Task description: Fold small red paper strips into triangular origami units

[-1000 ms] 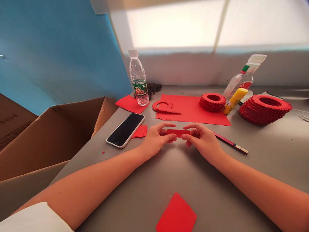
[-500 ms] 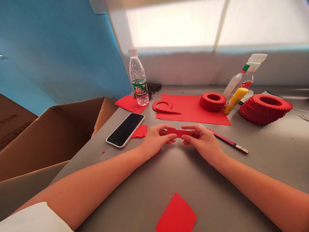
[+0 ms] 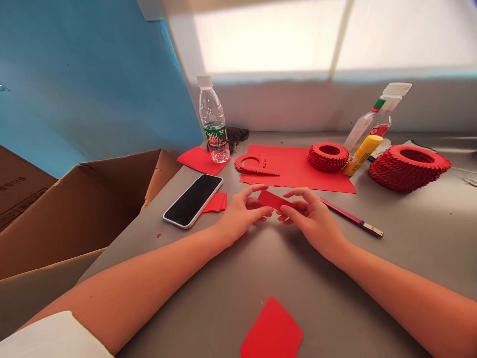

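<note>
A small red paper strip (image 3: 274, 200) is tilted above the grey table, between my two hands. My right hand (image 3: 311, 216) pinches its right end, the thumb on the near face and the index finger raised. My left hand (image 3: 244, 211) is around the strip's left end with thumb and index finger apart; whether a fingertip touches the paper is hard to see. Just behind the hands lies a large red paper sheet (image 3: 294, 181). A red-handled craft knife (image 3: 352, 217) rests beside my right hand. Nearer me is a loose red paper piece (image 3: 274, 330).
Left of my hands a phone (image 3: 194, 200) lies partly over small red papers (image 3: 216, 203). A water bottle (image 3: 214, 124), a curved folded-paper chain (image 3: 253, 166), two folded-paper rings (image 3: 328, 158), a yellow glue stick (image 3: 363, 154) and another bottle (image 3: 383, 117) stand behind. A cardboard box (image 3: 93, 199) is at left.
The red strip has gone from level to tilted, its left end higher. My left thumb and index finger have parted more, and my right index finger has lifted from the strip.
</note>
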